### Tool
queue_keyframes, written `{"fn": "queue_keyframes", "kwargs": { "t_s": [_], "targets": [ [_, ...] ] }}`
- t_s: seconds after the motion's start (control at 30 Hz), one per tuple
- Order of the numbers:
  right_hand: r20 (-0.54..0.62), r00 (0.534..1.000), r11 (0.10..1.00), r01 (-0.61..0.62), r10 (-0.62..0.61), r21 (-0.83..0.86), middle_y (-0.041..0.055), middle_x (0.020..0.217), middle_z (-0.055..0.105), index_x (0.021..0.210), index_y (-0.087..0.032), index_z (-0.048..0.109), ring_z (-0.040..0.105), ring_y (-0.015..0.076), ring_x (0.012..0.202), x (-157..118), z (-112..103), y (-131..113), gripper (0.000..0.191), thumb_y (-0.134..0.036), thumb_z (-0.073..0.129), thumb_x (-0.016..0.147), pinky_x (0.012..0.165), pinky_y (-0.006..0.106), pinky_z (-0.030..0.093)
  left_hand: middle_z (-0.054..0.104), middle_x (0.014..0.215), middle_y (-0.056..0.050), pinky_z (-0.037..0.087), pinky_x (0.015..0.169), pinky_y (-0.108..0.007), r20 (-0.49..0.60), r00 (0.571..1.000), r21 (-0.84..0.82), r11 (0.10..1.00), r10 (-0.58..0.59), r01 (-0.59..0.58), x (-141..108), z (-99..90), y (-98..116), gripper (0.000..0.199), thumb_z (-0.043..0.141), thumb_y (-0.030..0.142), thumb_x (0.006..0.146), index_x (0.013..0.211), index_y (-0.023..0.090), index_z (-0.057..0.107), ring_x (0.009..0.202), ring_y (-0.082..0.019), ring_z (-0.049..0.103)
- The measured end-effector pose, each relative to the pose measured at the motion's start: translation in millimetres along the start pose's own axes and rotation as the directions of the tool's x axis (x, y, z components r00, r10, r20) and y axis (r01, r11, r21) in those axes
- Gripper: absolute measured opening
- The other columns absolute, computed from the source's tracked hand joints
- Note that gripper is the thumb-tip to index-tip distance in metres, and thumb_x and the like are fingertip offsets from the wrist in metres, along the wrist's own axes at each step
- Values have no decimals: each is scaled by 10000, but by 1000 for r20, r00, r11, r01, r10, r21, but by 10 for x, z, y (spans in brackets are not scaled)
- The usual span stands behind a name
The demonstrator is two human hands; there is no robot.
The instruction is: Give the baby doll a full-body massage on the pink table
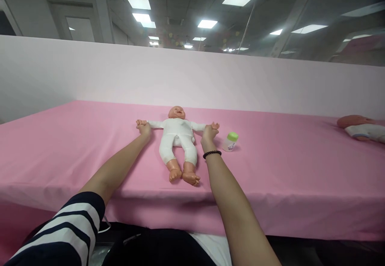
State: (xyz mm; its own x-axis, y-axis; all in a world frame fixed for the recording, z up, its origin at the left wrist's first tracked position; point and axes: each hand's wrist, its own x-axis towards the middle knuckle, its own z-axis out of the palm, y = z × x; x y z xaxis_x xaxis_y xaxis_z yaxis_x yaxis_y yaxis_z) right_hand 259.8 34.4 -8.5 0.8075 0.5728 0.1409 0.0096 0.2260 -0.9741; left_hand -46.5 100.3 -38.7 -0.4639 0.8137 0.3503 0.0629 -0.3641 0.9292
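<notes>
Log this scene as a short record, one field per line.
Main object: doll in white, on its back, arms spread, feet toward the person
Left hand: gripping the doll's outstretched arm near its wrist
Right hand: gripping the other arm near its wrist
Right wrist: dark bracelet
Beside right hand: small container with a green lid
Surface: pink cover
Far right: second doll, cut off by the picture edge
Behind: white low wall, with glass above it
</notes>
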Motion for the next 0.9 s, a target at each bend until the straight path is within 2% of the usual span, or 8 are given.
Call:
{"fn": "queue_keyframes", "kwargs": {
  "t_s": [0.13,0.27,0.33,0.43,0.5,0.6,0.77,0.9],
  "targets": [
    [-58,993,994,-107,107,19,267,1402,554,1386,-116,439,644,293,1244,56,-29,11,574,-185,394,818,973,479,574,550,996,-54,516,848,-368,-73,997,1,999,-40,40,-22,11,1,293,605,186,863,1039,268,385,1007,-220,624],
    [109,967,971,225,-232,75,176,1361,628,1259,-169,526,651,239,1194,-155,20,-100,444,-264,509,826,1005,414,554,579,1244,-98,507,951,-348,58,978,5,980,201,-201,-204,107,66,388,632,176,862,1179,253,422,1125,-202,605],
    [320,859,915,392,-400,90,126,1265,694,1146,-194,592,669,229,1124,-294,53,-149,362,-285,581,796,996,401,548,623,1232,-96,496,975,-385,279,890,42,921,361,-387,-306,122,116,369,651,184,857,1183,244,490,1105,-228,610],
    [652,588,805,591,-478,57,68,1063,760,983,-214,675,681,238,1032,-457,84,-177,250,-222,628,738,1050,449,506,673,1140,-86,462,1014,-456,561,698,107,797,446,-595,-420,104,193,259,636,148,846,1085,243,605,1103,-278,586],
    [724,501,748,663,-475,31,54,1008,768,941,-222,704,676,249,1024,-514,87,-181,224,-198,644,726,1092,480,468,677,1120,-91,450,1030,-482,611,657,135,760,441,-636,-454,94,224,219,630,140,851,1042,247,633,1107,-296,576],
    [665,587,806,591,-462,38,61,1045,765,979,-215,700,676,241,1032,-530,72,-204,236,-215,655,746,1061,440,488,669,1138,-97,465,1027,-485,530,734,120,819,424,-561,-430,116,213,243,666,175,860,1085,236,600,1079,-282,597],
    [253,946,979,193,-203,67,82,1108,721,1031,-186,612,665,200,982,-405,17,-281,265,-266,659,783,939,344,538,599,1211,-94,516,976,-391,164,970,-33,984,179,-176,-224,152,86,377,669,127,842,1117,247,441,1094,-219,634],
    [-64,997,981,-29,42,193,45,967,687,928,-189,570,659,170,905,-234,-82,-287,147,-152,531,792,824,282,540,541,1027,-49,516,945,-408,-22,1000,-145,989,20,-23,-42,55,-5,351,641,139,870,1010,273,348,1047,-230,634]
  ]
}}
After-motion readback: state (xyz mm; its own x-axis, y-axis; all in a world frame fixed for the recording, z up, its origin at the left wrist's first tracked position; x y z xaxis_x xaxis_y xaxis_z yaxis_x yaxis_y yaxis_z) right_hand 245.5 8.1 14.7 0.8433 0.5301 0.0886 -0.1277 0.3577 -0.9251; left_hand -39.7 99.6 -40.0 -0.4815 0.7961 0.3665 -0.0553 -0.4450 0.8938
